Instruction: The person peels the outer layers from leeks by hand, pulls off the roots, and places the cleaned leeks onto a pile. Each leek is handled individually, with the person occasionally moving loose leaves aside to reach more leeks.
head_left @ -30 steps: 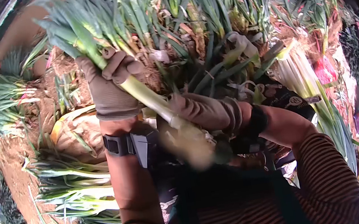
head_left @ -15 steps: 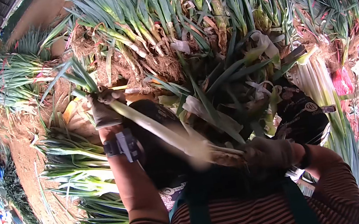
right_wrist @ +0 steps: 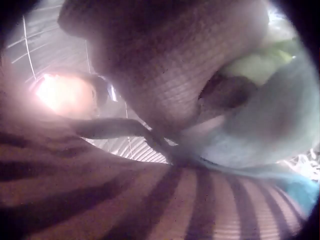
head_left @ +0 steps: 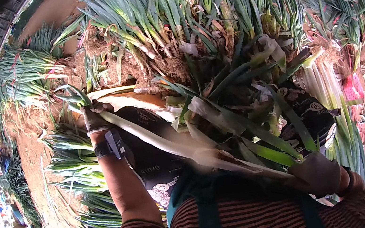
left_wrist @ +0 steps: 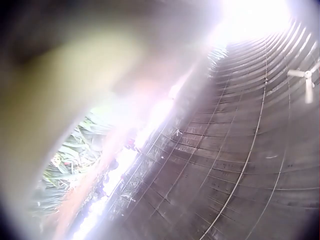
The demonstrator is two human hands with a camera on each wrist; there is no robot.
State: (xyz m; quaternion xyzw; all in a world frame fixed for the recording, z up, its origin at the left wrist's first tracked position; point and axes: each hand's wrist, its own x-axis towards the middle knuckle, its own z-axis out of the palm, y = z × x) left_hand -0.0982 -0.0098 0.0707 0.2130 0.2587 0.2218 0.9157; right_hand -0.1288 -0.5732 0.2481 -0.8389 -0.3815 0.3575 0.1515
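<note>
The right hand (head_left: pixel 318 172), clamped on the outer skin (head_left: pixel 258 167), has pulled it down off the green onion (head_left: pixel 148 136) that the left hand (head_left: pixel 94 118) grips: 1 layer looks nearly stripped.

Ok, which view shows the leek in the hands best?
The head view: the leek spans from the left hand to the right hand. The right wrist view catches only a blurred pale-green bit; the left wrist view is too blurred to tell.

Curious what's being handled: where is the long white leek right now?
Head view: the leek crosses the middle diagonally, the left hand gripping its leafy end at upper left, the right hand holding its lower end at lower right.
</note>
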